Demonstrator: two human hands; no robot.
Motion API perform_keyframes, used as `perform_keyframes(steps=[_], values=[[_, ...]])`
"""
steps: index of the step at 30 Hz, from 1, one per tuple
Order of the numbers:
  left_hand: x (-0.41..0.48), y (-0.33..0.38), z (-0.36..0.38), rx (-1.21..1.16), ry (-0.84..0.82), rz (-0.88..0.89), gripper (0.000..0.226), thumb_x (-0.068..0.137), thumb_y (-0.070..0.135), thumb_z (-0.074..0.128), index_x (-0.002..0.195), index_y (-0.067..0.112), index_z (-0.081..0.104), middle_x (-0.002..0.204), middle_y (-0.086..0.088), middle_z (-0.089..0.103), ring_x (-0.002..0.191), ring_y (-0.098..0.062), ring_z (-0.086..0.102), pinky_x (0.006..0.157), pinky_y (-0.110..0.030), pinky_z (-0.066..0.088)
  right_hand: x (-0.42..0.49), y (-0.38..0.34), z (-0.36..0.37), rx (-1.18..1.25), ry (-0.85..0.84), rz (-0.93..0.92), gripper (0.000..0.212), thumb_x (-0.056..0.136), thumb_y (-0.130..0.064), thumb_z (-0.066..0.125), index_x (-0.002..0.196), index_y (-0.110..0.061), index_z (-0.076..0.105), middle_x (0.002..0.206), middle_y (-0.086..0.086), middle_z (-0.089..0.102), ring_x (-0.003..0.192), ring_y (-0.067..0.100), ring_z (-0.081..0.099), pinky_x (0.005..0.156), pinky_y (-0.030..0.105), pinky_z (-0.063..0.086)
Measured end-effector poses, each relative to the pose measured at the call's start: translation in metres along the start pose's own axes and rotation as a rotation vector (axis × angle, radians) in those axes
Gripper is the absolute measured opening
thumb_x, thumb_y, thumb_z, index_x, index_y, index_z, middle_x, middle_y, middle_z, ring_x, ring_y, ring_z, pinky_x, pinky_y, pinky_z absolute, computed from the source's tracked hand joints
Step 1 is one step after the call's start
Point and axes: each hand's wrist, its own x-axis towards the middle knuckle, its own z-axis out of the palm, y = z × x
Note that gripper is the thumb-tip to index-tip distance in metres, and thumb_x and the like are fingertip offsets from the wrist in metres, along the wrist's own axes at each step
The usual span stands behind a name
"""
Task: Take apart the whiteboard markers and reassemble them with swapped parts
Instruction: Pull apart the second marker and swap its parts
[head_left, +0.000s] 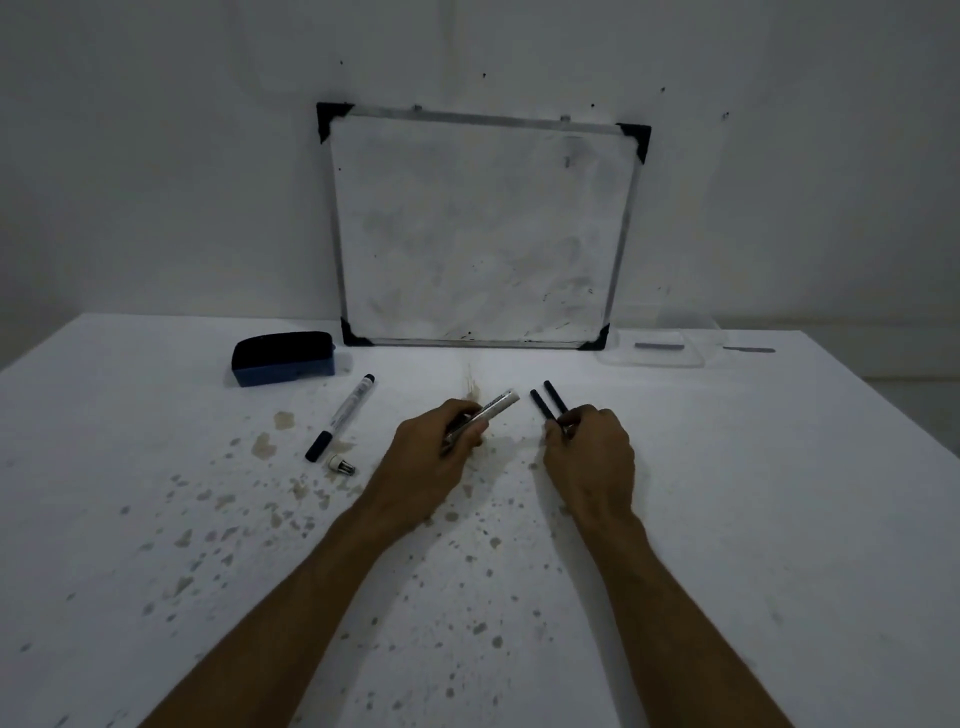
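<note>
White stained table (727, 519) carries a whiteboard (478, 228) leaning on the wall, then an eraser (283, 358) and a capped marker (340, 417). Left hand (431, 457) grips a marker barrel (496, 408); right hand (589, 452) pinches two black ink cores (545, 402). Loose nib piece (343, 463) lies beside the capped marker.

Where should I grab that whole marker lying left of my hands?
Take the marker by its white middle barrel, coming straight down from above. It lies flat and clear on the table, with the small nib piece near its lower dark end.

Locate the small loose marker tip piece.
The tip piece lies on the table, left of the left hand, beside the capped marker.
</note>
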Motion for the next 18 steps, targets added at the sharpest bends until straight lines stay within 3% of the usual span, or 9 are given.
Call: perform_keyframes(steps=[4,7,9,13,18], values=[[0.000,0.006,-0.002,-0.136,0.080,-0.070,0.025,0.103,0.034,0.059,0.122,0.021,0.067,0.087,0.005,0.075,0.066,-0.007,0.070,0.059,-0.024,0.060,-0.001,0.000,-0.001,0.101,0.001,-0.044,0.025,0.101,-0.033,0.061,0.113,-0.013,0.068,0.112,0.007,0.065,0.092,0.022,0.068,0.079,0.027,0.051],[0.001,0.008,-0.007,-0.309,0.096,-0.171,0.028,0.103,0.032,0.058,0.130,0.025,0.066,0.089,0.001,0.075,0.059,-0.012,0.065,0.048,-0.027,0.054,-0.001,0.000,-0.008,0.416,-0.056,-0.027,0.017,0.100,-0.035,0.062,0.108,-0.020,0.067,0.103,-0.002,0.072,0.076,0.009,0.069,0.065,0.015,0.054],[0.003,0.007,-0.013,-0.393,0.098,-0.235,0.030,0.103,0.032,0.058,0.132,0.029,0.067,0.087,0.002,0.075,0.055,-0.014,0.059,0.042,-0.027,0.048,0.000,-0.001,-0.010,0.665,-0.124,0.042,0.014,0.099,-0.031,0.065,0.104,-0.019,0.071,0.091,-0.002,0.076,0.070,0.010,0.068,0.064,0.020,0.055],[0.005,0.007,-0.021,-0.569,0.079,-0.307,0.026,0.099,0.023,0.065,0.123,0.028,0.073,0.081,0.002,0.075,0.051,-0.012,0.056,0.040,-0.023,0.042,-0.002,-0.010,-0.011,1.217,-0.303,0.296,0.020,0.094,-0.020,0.072,0.112,-0.011,0.075,0.079,0.000,0.069,0.074,0.010,0.062,0.074,0.026,0.055],[0.003,0.010,-0.017,-0.479,0.039,-0.244,0.027,0.095,0.028,0.071,0.121,0.024,0.076,0.076,0.009,0.074,0.053,-0.013,0.053,0.046,-0.024,0.045,-0.001,-0.017,-0.006,1.558,-0.374,0.471,0.014,0.096,-0.015,0.069,0.104,-0.006,0.075,0.091,0.006,0.069,0.074,0.013,0.060,0.062,0.024,0.051]])
